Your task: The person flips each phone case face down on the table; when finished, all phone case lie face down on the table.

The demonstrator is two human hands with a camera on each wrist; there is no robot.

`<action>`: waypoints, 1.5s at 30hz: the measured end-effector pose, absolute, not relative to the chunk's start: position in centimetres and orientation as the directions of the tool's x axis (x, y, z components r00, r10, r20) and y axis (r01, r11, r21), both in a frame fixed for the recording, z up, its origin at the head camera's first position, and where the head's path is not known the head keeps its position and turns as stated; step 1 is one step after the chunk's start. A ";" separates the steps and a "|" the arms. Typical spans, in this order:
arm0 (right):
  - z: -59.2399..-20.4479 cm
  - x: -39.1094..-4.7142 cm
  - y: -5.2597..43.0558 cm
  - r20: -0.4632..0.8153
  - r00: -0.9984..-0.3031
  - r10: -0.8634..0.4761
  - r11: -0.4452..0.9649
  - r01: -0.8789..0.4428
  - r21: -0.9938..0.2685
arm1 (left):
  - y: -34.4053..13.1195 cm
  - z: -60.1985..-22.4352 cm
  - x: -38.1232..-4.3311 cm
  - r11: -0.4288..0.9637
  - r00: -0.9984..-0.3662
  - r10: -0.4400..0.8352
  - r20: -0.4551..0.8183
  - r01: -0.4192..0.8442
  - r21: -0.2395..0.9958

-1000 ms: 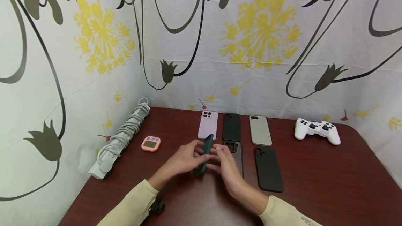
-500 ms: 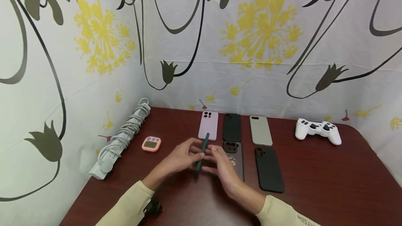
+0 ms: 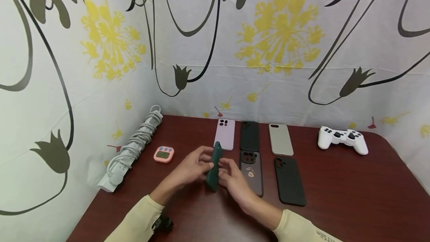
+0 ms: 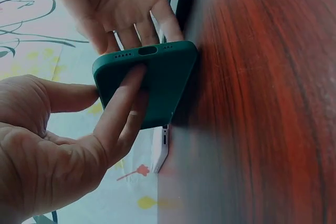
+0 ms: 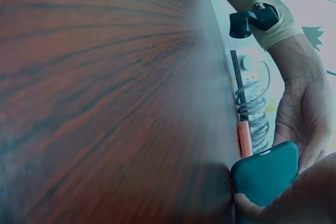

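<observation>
A dark green phone case (image 3: 214,171) stands tilted on its long edge between both hands, low over the table. My left hand (image 3: 191,167) holds it, thumb on one long edge and fingers against its face in the left wrist view, where port and speaker cutouts show on the case's short end (image 4: 149,51). From the other side my right hand (image 3: 236,184) grips it with bent fingers; a fingertip lies on its lower edge in the right wrist view. A grey phone case (image 3: 252,176) with a printed motif lies just right of the right hand.
Behind lie a lilac phone case (image 3: 224,134), a black one (image 3: 249,136) and a beige one (image 3: 281,140). Another black case (image 3: 290,182) lies at right. A white game controller (image 3: 342,140), a pink timer (image 3: 164,154) and a cord-wrapped power strip (image 3: 136,148) sit farther out.
The green phone case has turned, edge-on half a second ago and showing more of its face now. The right hand's fingers have bent and closed in on it.
</observation>
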State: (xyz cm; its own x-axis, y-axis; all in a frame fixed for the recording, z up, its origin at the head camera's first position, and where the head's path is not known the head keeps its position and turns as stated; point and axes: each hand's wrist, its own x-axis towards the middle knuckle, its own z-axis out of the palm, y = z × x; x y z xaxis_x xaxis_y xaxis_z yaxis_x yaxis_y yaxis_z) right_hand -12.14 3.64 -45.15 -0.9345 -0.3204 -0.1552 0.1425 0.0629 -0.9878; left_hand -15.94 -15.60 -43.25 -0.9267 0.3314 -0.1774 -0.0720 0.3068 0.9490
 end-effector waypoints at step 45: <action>-45.9 -12.2 5.0 -0.053 -0.976 -0.210 0.284 -0.009 -0.959 | -15.6 -45.1 -16.1 0.620 -0.941 0.325 -0.095 0.136 0.773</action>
